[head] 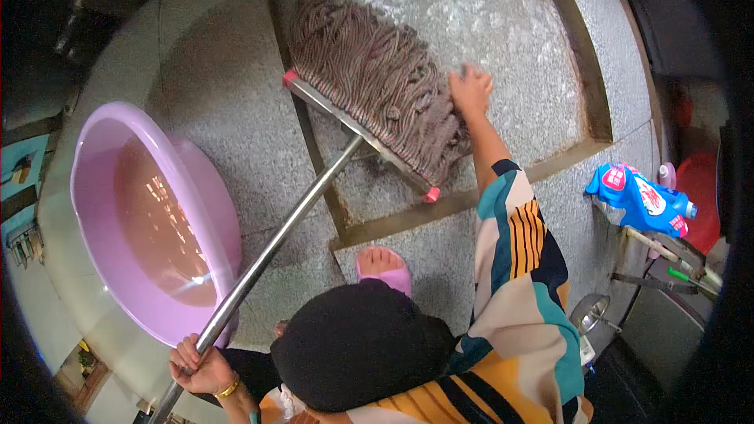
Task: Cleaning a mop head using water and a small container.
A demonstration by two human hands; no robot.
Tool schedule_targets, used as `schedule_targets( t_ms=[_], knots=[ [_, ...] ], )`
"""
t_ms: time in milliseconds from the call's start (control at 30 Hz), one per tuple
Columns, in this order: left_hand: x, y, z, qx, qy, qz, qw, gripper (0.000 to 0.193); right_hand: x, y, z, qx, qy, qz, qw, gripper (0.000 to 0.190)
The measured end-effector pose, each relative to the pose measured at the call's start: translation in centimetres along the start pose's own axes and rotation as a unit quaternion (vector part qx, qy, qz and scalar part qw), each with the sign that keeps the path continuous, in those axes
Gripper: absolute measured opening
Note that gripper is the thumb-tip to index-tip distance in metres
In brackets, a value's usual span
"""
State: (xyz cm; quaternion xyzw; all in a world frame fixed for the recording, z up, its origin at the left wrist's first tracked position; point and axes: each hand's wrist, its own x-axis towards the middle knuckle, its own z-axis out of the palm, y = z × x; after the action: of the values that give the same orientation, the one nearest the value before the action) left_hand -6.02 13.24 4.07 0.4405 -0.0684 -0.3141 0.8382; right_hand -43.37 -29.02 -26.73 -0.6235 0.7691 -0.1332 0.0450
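Note:
A wide string mop head (377, 82) with grey-brown strands lies spread on wet grey stone flooring. Its metal bar has red end caps, and a shiny metal mop handle (283, 235) runs from it down to the lower left. My left hand (203, 368), with a gold-coloured band at the wrist, is closed around that handle near the bottom left. At the right edge of the strands is my right hand (471, 91), fingers bent; whether it touches the strands or the floor cannot be told. White suds (447, 0) cover the floor beyond the mop.
A large pink plastic basin (227, 212) of murky brown water stands at left. At right are a blue detergent pouch (642, 197), a metal ladle (591, 313) and a red container (701, 200). Sunken channels (412, 215) border the stone slab. My foot in a pink slipper (394, 277) is below the mop.

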Motion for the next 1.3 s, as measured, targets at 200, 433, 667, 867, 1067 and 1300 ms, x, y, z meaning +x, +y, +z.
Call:
schedule_targets(
  t_ms=[200,433,667,867,1067,1300],
  knots=[
    [0.9,0.0,1.1,0.041,-0.036,0.027,0.998,0.030,-8.8,-5.6,-4.2,0.205,-0.161,-0.303,0.917,0.025],
    [1.2,0.5,1.3,0.021,-0.057,0.015,0.998,0.031,-11.3,-5.9,-3.1,0.098,-0.092,-0.274,0.952,0.014],
    [0.2,-0.1,0.7,0.041,-0.044,0.031,0.998,0.032,-0.8,-6.7,-0.1,0.026,-0.094,0.064,0.993,0.033],
    [-0.7,-1.1,1.1,0.048,-0.033,0.034,0.998,0.031,2.8,-7.7,3.5,0.225,-0.184,-0.148,0.945,0.053],
    [0.3,-0.1,1.2,0.057,-0.019,0.045,0.997,0.031,-7.3,-11.4,-4.2,0.108,-0.238,-0.349,0.900,0.029],
    [0.5,0.6,2.6,0.065,-0.018,0.048,0.997,0.031,-3.3,-12.3,1.1,0.069,-0.131,-0.198,0.969,0.030]
  ],
)
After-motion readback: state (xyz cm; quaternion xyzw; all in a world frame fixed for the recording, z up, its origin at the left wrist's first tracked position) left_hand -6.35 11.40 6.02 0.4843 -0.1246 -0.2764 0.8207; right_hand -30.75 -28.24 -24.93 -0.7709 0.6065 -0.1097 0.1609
